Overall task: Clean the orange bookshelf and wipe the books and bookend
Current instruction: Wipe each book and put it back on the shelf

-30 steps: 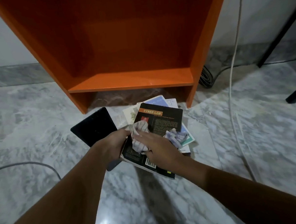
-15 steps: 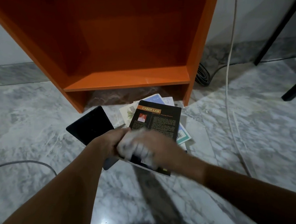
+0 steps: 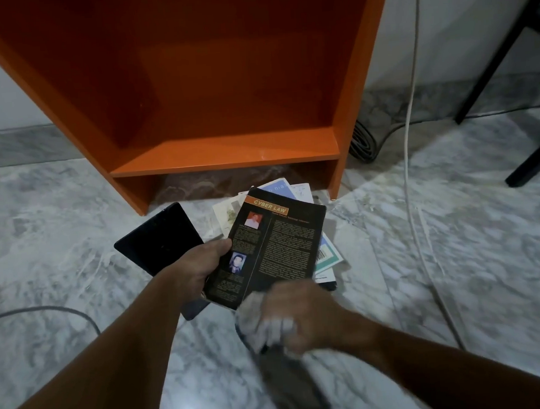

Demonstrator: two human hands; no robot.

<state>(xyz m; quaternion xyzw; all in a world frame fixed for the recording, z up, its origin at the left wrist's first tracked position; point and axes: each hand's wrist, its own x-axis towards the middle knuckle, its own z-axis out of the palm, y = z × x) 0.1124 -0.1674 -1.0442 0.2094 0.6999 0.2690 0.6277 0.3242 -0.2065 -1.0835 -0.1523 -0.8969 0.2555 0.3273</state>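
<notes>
Black book: left hand pinches its left edge; right hand balls a cloth at its near edge. A hard swipe could dislodge it.

The orange bookshelf stands on the marble floor, its open front facing the camera. Before it, a black paperback titled CYBER LAW is tilted up, back cover showing, its left edge gripped by the left hand. Beneath it lies a fanned pile of books with pale and teal covers. A flat black bookend lies just left. A blurred pale cloth is bunched in the right hand at the paperback's near corner.
</notes>
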